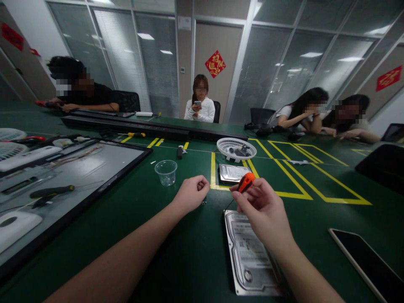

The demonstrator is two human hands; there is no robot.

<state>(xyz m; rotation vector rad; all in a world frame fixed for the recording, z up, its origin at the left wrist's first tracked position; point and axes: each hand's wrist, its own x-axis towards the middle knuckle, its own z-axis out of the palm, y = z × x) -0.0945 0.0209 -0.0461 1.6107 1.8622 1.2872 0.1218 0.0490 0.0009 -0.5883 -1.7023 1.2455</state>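
Observation:
My right hand grips a small screwdriver by its orange and black handle. The thin shaft slants down to the upper left corner of a silver hard drive, which lies label up on the green table. Part of that drive is covered by my right hand and forearm. My left hand is closed, fingers curled in; what it holds, if anything, is hidden. Right under it, a few small metal screws lie on the table. A clear plastic cup stands just beyond the left hand.
Past my hands lies a second hard drive, near a white basket with dark parts inside. A large flat panel with tools on it fills the left. A phone lies right. Several people sit across the table.

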